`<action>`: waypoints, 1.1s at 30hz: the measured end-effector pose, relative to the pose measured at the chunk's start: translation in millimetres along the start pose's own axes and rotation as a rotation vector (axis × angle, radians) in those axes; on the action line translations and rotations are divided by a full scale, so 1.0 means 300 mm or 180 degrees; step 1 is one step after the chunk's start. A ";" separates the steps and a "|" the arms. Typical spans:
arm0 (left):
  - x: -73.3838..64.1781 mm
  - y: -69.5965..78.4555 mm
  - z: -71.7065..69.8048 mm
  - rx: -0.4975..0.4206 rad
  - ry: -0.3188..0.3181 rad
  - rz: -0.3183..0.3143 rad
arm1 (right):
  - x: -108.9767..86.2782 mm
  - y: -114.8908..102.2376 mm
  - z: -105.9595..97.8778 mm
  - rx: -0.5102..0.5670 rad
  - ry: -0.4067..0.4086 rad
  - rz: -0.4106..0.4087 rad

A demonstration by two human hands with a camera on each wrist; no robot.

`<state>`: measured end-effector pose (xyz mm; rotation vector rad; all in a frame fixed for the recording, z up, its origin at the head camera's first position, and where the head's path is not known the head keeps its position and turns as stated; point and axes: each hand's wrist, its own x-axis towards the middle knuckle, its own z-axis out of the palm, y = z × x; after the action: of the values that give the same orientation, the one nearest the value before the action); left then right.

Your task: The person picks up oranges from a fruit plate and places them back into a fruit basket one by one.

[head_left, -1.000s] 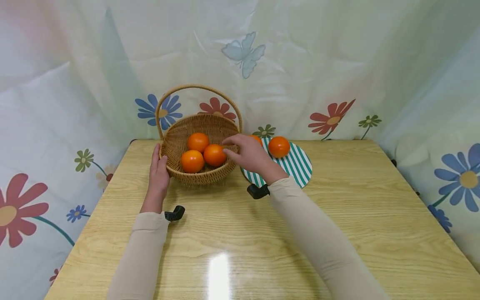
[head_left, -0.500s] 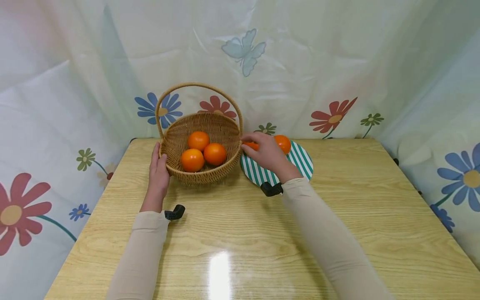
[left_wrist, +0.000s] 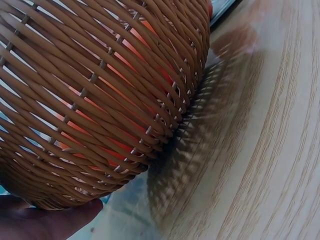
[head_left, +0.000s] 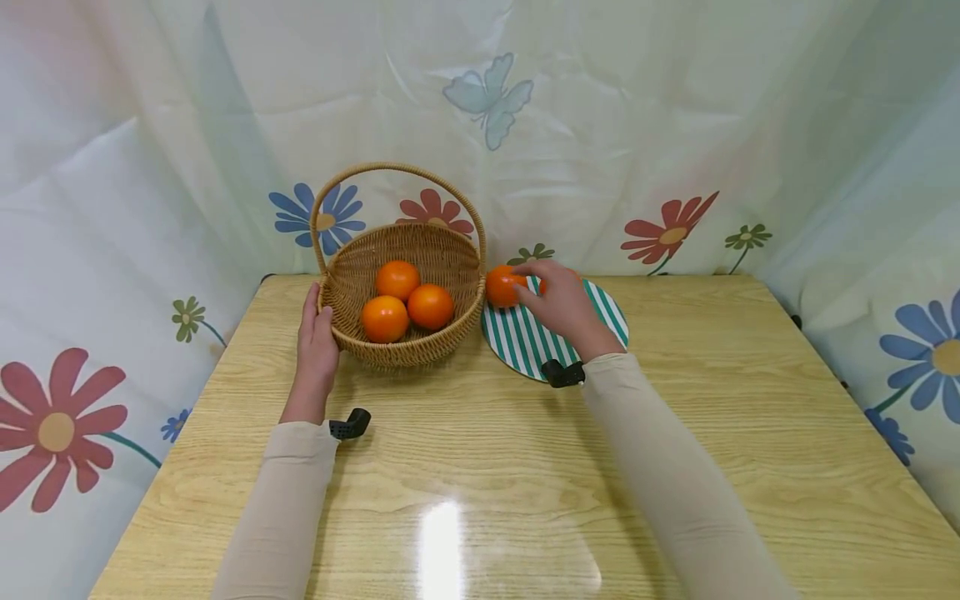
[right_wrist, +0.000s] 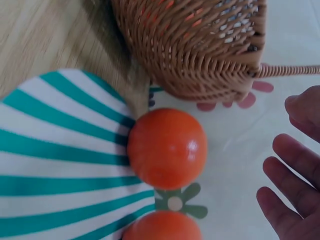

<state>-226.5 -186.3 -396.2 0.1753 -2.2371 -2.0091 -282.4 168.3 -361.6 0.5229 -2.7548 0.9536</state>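
Observation:
My left hand (head_left: 317, 354) holds the left side of a brown wicker basket (head_left: 405, 357) with a tall arched handle. In the left wrist view its fingers (left_wrist: 75, 218) lie against the woven wall. Three smooth, round orange fruits (head_left: 386, 320) sit inside the basket. My right hand (head_left: 564, 304) hovers with parted, empty fingers above a round mat (head_left: 517, 346) striped green and white. At the mat's back edge is one glossy orange fruit (right_wrist: 167, 148), close to the fingertips. A second fruit (right_wrist: 164, 227) beside it is mostly hidden behind the hand in the head view.
A light wood table (head_left: 465, 450) carries everything. Behind it hangs a pale curtain (head_left: 585, 125) printed with flowers and a butterfly. The mat lies just right of the basket. Each wrist wears a small black camera (head_left: 350, 424).
My right hand has drawn back from over the basket to the right, its fingers empty, and is now over the striped mat's fruits. The left hand and basket stay put.

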 end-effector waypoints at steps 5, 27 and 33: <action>-0.010 0.020 0.006 0.0007 0.0045 0.0010 | 0.005 0.030 -0.011 -0.0019 0.0049 0.0013; 0.044 -0.057 0.024 0.0195 0.0500 0.0108 | 0.029 0.174 -0.020 -0.0108 -0.0173 0.0750; 0.048 -0.058 0.031 0.0194 0.0572 0.0119 | 0.040 0.207 -0.015 -0.0134 -0.0226 0.0846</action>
<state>-242.4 -181.4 -414.4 0.3050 -2.1741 -1.8289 -317.1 213.3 -389.7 0.1891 -2.9539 0.9440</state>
